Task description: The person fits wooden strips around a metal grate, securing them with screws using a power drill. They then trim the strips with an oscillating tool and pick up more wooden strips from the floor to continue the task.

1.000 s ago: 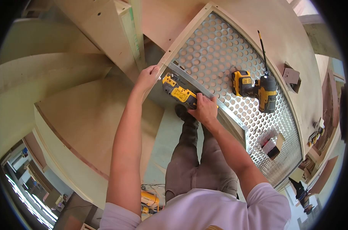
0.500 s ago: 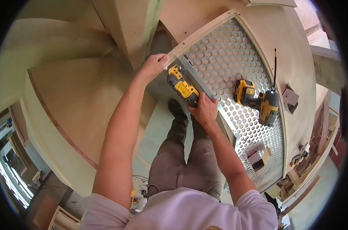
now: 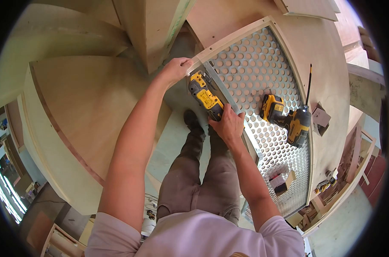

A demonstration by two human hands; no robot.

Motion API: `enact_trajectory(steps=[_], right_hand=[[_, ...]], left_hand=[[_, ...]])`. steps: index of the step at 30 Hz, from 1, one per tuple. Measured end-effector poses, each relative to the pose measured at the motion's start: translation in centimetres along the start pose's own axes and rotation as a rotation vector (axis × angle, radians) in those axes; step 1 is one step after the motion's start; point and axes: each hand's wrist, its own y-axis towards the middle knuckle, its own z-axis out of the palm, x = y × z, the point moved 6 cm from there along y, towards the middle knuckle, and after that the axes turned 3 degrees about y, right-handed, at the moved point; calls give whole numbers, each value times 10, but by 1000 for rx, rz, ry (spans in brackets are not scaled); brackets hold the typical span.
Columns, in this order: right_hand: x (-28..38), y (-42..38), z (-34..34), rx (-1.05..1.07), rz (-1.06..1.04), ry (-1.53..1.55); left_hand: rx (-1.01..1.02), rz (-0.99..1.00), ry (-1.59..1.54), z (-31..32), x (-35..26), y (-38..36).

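My right hand (image 3: 229, 126) is wrapped round the lower end of a yellow and black power tool (image 3: 208, 99). The tool's head lies at the near corner of a wooden frame (image 3: 218, 46) that holds a perforated metal sheet (image 3: 245, 73). At that same corner, my left hand (image 3: 177, 70) has its fingers curled on the frame's edge, close to the tool's head. A metal strip (image 3: 223, 88) runs along the sheet beside the tool. The tool's tip is too small to make out.
On the sheet lies a yellow and black drill (image 3: 297, 126) with a long bit pointing up, its battery end on the left. Small open boxes (image 3: 281, 185) (image 3: 320, 120) lie nearby. Curved wooden panels (image 3: 83, 103) stand at left; wood offcuts (image 3: 346, 171) are at right.
The view has shifted slightly, so the frame and sheet appear a little lower. Both hands keep their places at the frame and the tool.
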Motion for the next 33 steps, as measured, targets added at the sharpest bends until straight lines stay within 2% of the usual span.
enact_trajectory(steps=[28,33], right_hand=[[9,2,-12,56,-13,-28],[18,13,-21,91,-11,-51]], left_hand=[[-36,48,-15,2,9,4],[-47,-87,120,-10,35,-10]])
